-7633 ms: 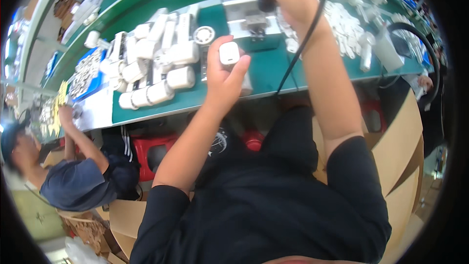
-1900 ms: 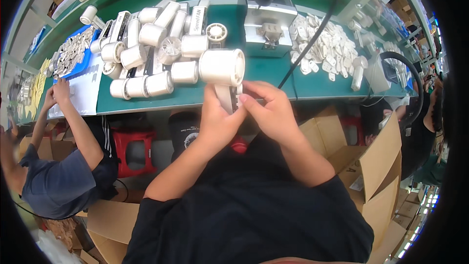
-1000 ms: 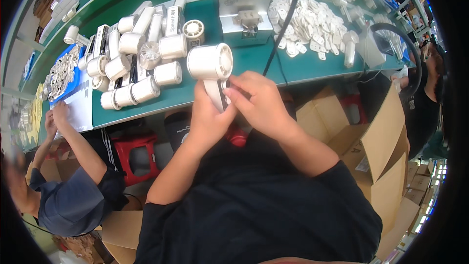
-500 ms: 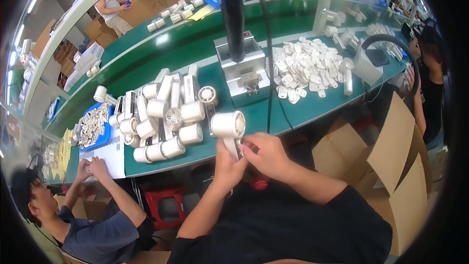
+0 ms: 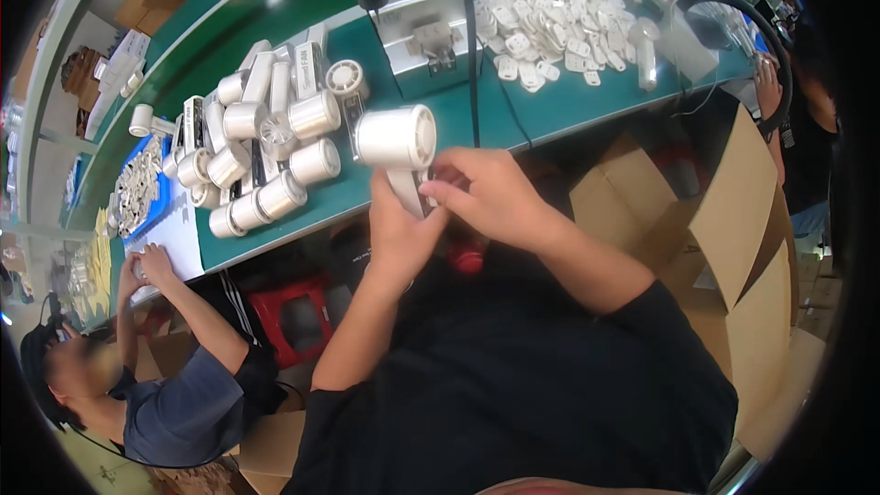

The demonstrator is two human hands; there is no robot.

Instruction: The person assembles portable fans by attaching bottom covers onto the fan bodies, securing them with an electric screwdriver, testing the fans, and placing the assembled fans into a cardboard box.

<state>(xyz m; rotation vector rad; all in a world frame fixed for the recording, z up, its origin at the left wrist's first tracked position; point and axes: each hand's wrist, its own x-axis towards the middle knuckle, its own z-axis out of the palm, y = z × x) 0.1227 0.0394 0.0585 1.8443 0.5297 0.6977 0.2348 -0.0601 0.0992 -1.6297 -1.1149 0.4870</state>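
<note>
A white handheld fan (image 5: 396,137) stands upright in front of me, its round drum-shaped head above my fingers. My left hand (image 5: 396,231) is closed around the fan's handle from below and the left. Against the handle's right side, the bent fingers and thumb of my right hand (image 5: 490,197) press in. Whether a small part sits under those fingertips is hidden. Just beyond the fan, on the green bench (image 5: 357,192), lies a pile of similar white fans (image 5: 246,119).
A metal press (image 5: 431,27) stands behind, with a black cable (image 5: 472,64) hanging down. Flat white pieces (image 5: 555,23) are heaped to its right. Small parts fill a blue tray (image 5: 163,191). A co-worker (image 5: 183,394) sits left, another right; open cartons (image 5: 733,220) stand right.
The view has shifted, so the bench and everything on it sit higher and further left. Both hands keep hold of the fan, with little change in grip.
</note>
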